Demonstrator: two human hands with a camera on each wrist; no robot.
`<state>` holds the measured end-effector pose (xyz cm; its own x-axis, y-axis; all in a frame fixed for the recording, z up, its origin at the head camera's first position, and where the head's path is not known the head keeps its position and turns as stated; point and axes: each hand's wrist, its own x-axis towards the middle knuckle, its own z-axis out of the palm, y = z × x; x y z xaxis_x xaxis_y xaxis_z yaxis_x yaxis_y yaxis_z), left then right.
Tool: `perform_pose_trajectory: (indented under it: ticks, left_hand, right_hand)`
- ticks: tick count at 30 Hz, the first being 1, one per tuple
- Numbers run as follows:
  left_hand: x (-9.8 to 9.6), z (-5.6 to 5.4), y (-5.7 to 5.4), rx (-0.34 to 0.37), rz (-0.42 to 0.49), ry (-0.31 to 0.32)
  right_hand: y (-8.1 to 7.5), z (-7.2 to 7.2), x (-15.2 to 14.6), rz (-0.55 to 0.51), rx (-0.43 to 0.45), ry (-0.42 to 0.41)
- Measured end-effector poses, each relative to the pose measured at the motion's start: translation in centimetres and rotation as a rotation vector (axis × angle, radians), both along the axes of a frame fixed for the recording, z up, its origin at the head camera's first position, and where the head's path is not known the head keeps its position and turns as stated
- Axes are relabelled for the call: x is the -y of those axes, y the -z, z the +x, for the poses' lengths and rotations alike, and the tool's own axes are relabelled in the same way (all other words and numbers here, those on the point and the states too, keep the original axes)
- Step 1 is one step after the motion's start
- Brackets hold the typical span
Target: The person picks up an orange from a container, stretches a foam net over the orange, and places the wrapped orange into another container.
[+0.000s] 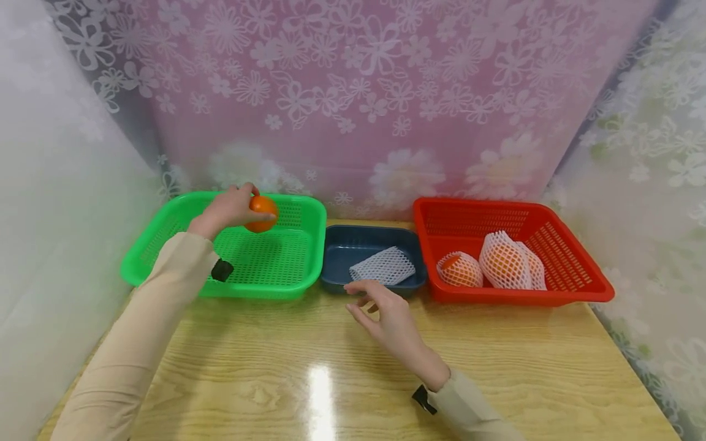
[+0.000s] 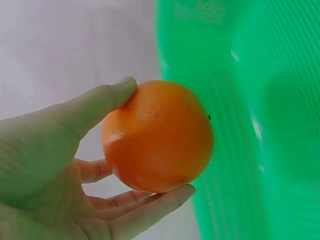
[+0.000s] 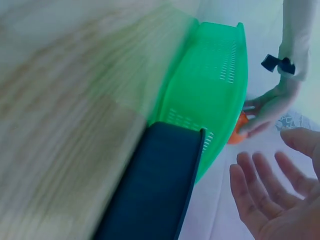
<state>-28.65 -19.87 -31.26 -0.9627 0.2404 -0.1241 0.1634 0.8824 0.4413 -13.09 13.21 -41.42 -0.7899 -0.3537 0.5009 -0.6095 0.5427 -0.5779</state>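
An orange (image 1: 263, 214) is gripped in my left hand (image 1: 230, 210), above the back of the green basket (image 1: 281, 290). The left wrist view shows the thumb on one side of the orange (image 2: 159, 137) and the fingers curled round the other. My right hand (image 1: 390, 315) hovers over the table just in front of the dark blue tray (image 1: 374, 231), fingers loosely bent and holding nothing. Inside that tray lies a white foam net sleeve (image 1: 383, 266). The right wrist view has the right hand (image 3: 280, 195) with its fingers spread.
A red basket (image 1: 573, 295) stands on the right with several oranges in white foam nets (image 1: 504, 262). Basket, tray and basket line the back of the wooden table (image 1: 265, 367). A pink floral curtain (image 1: 353, 110) hangs behind, with pale cloth on both sides.
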Motion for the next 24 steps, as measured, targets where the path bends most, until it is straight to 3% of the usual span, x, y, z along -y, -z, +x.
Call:
perform_pose_trajectory:
  ticks: [4,11,16,20,24]
  left_hand:
    - [-3.0,2.3,-0.9,-0.092,0.047,0.030]
    - [-8.2,6.6,-1.2,-0.173,0.104,0.135]
    - [-10.8,8.9,-0.1,-0.238,0.100,0.172]
    - [-12.8,10.3,1.2,-0.321,0.057,0.151]
    - [-14.5,11.5,2.3,-0.400,0.044,0.124]
  right_hand:
    - [-0.5,-0.6,0.5,-0.068,0.014,0.025]
    - [-1.4,-1.9,1.5,-0.167,0.159,0.038]
    - [-1.2,-2.6,2.0,-0.204,0.194,0.021]
    - [-1.0,-2.8,2.3,-0.232,0.222,0.040]
    - [-0.8,-2.8,2.4,-0.209,0.171,0.099]
